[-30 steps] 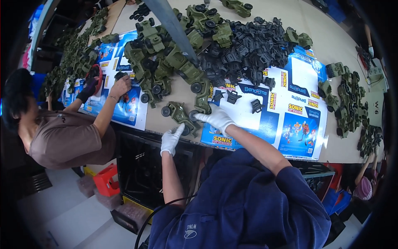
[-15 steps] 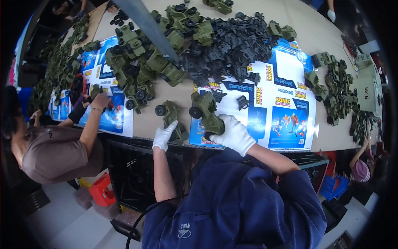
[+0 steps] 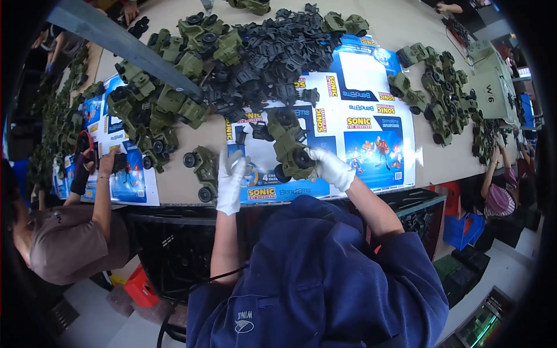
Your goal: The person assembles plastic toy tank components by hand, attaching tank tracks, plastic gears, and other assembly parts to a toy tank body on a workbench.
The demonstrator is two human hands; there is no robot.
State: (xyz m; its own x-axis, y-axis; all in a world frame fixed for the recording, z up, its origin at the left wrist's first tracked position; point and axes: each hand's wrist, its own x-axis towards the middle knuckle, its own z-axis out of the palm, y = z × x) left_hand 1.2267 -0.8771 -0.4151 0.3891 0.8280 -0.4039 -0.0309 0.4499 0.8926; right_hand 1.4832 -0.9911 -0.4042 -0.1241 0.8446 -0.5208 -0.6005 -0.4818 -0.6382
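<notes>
A dark green toy jeep (image 3: 288,142) with black wheels is gripped at its near end by my white-gloved right hand (image 3: 333,169). It is held over printed sheets on the table. My left hand (image 3: 233,177), also gloved in white, is raised with its fingers apart and nothing visible in it. To its left, a second green toy jeep (image 3: 204,170) rests on the table near the front edge. A small black plastic part (image 3: 262,131) lies just left of the held jeep.
A big heap of black plastic parts (image 3: 272,61) covers the far middle. Green jeeps (image 3: 154,107) are piled at left and more jeeps (image 3: 444,93) at right. A grey metal bar (image 3: 125,49) slants across the upper left. A co-worker (image 3: 81,238) works at my left.
My left hand has let go of the second jeep, which now stands apart from it on the table. My right hand still holds its jeep. The whole view has shifted.
</notes>
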